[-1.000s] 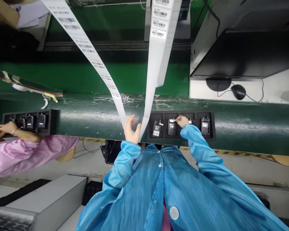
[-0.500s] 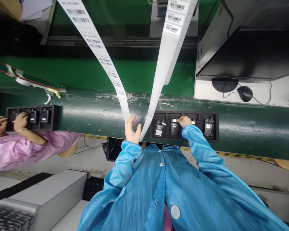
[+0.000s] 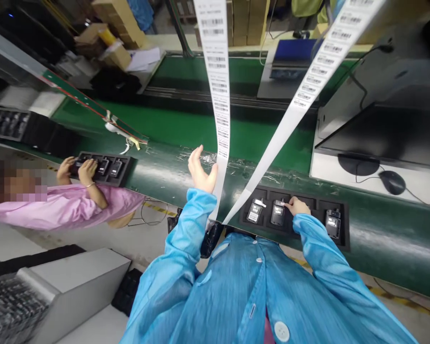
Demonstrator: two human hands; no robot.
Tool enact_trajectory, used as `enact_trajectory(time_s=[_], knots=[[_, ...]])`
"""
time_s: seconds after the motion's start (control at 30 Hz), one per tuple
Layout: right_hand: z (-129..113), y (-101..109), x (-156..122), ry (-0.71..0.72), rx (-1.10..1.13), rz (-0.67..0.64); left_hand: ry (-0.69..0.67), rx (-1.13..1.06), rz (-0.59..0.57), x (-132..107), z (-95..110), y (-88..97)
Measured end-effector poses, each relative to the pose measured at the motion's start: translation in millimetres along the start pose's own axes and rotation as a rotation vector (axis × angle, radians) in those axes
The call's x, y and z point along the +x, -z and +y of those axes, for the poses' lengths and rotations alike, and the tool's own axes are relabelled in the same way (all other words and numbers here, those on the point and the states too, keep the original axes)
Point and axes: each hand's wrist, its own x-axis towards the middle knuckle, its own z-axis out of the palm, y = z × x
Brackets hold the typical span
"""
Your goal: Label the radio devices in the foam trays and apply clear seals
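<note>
A black tray [image 3: 344,230] lies on the green conveyor belt [image 3: 165,167] in front of me, with small black devices in its slots. My right hand [image 3: 297,206] pinches a small white label against the top of the second device [image 3: 277,213]. Left of it sits a device [image 3: 253,210] with a white label on it; another device [image 3: 333,223] sits in the far right slot. My left hand [image 3: 200,171] is raised with fingers stretched out, touching the left barcode label strip [image 3: 218,86]. A second label strip [image 3: 294,110] hangs down to the tray's left edge.
A co-worker in a pink coat [image 3: 57,210] at the left has both hands on another black tray [image 3: 123,167] of devices. A monitor [image 3: 387,134] and mouse [image 3: 392,181] stand at the right. A grey box [image 3: 75,286] and keyboard [image 3: 7,310] lie at lower left. Cardboard boxes [image 3: 118,28] sit beyond the belt.
My head has turned, shifting the whole view. My left hand has risen along the left strip. My right hand stays on the second device. The co-worker's hands stay on their tray.
</note>
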Motion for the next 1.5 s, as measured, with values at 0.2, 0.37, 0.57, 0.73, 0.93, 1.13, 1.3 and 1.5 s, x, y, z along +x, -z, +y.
enact_trajectory(time_s=[0.2,0.37,0.57,0.73,0.93,1.13,1.3,1.5], knots=[[-29.8,55.5,-28.8,0.037,0.138,0.434,0.015,-0.346,-0.392,44.4,-6.8,-12.4],[-128.6,102.7,-97.4,0.719,0.605,0.833,-0.041,-0.359,-0.493,30.5,20.9,9.1],[-214.0,116.8,-158.9,1.089,0.677,0.571,-0.16,-0.361,-0.55,10.1,50.3,37.9],[-216.2,114.5,-170.0,1.031,0.788,0.541,-0.11,-0.447,-0.508,0.5,65.6,47.6],[-212.2,119.5,-181.3,1.123,0.755,0.698,0.041,-0.516,-0.456,-2.4,76.6,49.1],[-208.1,121.1,-181.2,1.213,0.609,0.922,0.112,-0.61,-0.445,-3.8,83.9,46.1],[-203.0,117.2,-177.1,1.169,0.472,1.05,0.134,-0.711,-0.486,-5.8,80.8,45.2],[-179.5,112.1,-192.3,1.139,0.522,0.94,0.118,-0.646,-0.422,-4.5,60.3,40.7]])
